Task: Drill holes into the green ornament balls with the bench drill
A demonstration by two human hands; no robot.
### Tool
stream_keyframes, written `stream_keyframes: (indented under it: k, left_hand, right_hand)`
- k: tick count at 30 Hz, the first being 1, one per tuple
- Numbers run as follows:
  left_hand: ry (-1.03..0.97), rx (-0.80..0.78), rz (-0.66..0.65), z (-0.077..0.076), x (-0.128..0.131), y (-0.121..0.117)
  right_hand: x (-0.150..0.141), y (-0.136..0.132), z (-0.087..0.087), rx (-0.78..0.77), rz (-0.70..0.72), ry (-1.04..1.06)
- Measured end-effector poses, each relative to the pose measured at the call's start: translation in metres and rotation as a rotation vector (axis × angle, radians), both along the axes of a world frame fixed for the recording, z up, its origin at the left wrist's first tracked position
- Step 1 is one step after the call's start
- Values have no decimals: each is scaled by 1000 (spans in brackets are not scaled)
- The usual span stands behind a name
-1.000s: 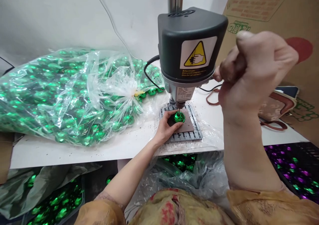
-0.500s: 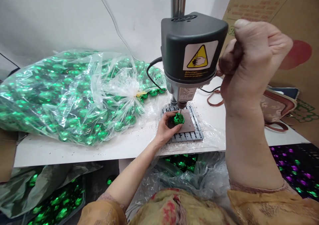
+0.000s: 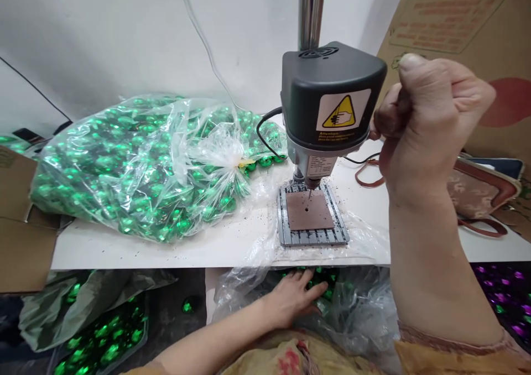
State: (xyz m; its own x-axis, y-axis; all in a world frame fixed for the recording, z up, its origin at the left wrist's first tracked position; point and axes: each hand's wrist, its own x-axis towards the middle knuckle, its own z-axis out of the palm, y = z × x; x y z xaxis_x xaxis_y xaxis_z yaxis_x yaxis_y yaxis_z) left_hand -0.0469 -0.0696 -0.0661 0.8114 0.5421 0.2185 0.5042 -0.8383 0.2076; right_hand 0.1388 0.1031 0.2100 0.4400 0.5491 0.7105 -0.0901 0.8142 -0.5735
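Observation:
My right hand (image 3: 427, 126) is a raised fist, closed round the dark lever handle at the right side of the small drill press (image 3: 332, 93). The bit hangs just above a bare brown pad (image 3: 309, 212) on the grey slotted base (image 3: 313, 237). My left hand (image 3: 292, 300) is below the table's front edge. Its fingers lie stretched out inside a clear plastic bag (image 3: 357, 303), touching shiny green pieces (image 3: 321, 275). I cannot see anything held in them.
A big tied bag of green pieces (image 3: 136, 165) lies on the white table (image 3: 166, 248) left of the drill. A handbag (image 3: 477, 189) and a large cardboard box (image 3: 456, 21) stand at right. Cardboard (image 3: 20, 237) is at left. Trays of green (image 3: 103, 342) and purple pieces (image 3: 506, 303) sit below.
My left hand left the brown pad and dropped into the bag under the table; the green piece it held under the bit is gone from the pad. My right fist stays on the lever.

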Motion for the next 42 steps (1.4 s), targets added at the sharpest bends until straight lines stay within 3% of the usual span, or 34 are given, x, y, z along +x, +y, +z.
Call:
stream_keyframes:
  k: [2, 4, 6, 9, 12, 16, 20, 22, 25, 27, 29, 31, 36, 42]
  left_hand:
    - [-188, 35, 8, 13, -7, 17]
    - [-430, 84, 78, 38, -17, 52]
    - [-586, 81, 335, 67, -28, 105]
    - [-532, 25, 656, 102, -43, 198]
    - [-341, -67, 731, 114, -48, 269]
    - [-302, -119, 692, 111, -46, 306]
    - [-356, -140, 674, 114, -46, 304]
    - [-508, -204, 689, 118, -47, 293]
    - [-904, -522, 666, 122, -46, 263]
    - [-1117, -818, 549, 124, -44, 236]
    - [-1250, -1049, 426, 125, -39, 211]
    - [-1339, -1167, 393, 123, -33, 191]
    - [-1398, -1236, 491, 104, -19, 168]
    - [-1280, -986, 522, 83, -5, 157]
  right_hand:
    - [1, 1, -1, 6, 6, -4]
    - [1, 1, -1, 3, 10, -15]
    - [1, 0, -1, -2, 5, -17]
    - [0, 0, -1, -11, -11, -5]
    - [-1, 0, -1, -9, -14, 13]
    - [-1, 2, -1, 15, -21, 5]
    - [1, 2, -2, -2, -11, -4]
    - [2, 1, -2, -13, -4, -11]
    - [2, 1, -2, 0, -5, -2]
    - [2, 2, -2, 8, -7, -4]
    - [1, 3, -2, 19, -16, -4]
    - [1, 5, -3, 34, -22, 3]
    - [1, 5, -3, 27, -7, 10]
    - [1, 3, -3, 23, 35, 42]
